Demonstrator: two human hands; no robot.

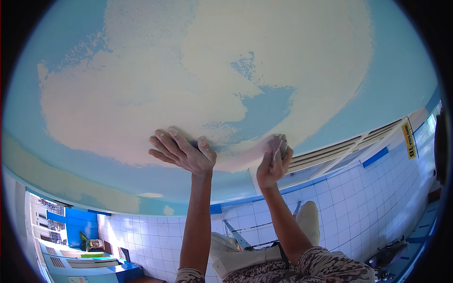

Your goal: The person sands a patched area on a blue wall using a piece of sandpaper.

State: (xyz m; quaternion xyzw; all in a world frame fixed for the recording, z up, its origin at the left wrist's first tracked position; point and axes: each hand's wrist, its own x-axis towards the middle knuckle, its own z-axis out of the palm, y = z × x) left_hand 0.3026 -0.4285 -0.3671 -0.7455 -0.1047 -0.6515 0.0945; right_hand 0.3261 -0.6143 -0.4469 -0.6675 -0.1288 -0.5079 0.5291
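A blue painted wall [198, 184] with broad off-white filler patches [141, 92] spans the upper view. My left hand [185, 152] lies against the patch's lower edge, fingers spread and dusty, with no tool visible in it. To its right, my right hand [274, 166] grips a folded piece of what looks like sandpaper [278, 143], held at the patch's lower right edge. A bare blue area [267, 106] shows between the patches above my hands. Whether the sandpaper touches the surface is hard to tell.
Below me stands a blue ladder [237, 235] on a white tiled floor [159, 233]. A louvred window frame [329, 152] and a yellow sign with writing [409, 140] are at the right. Dark items [389, 253] lie at lower right. A potted plant [86, 242] stands at lower left.
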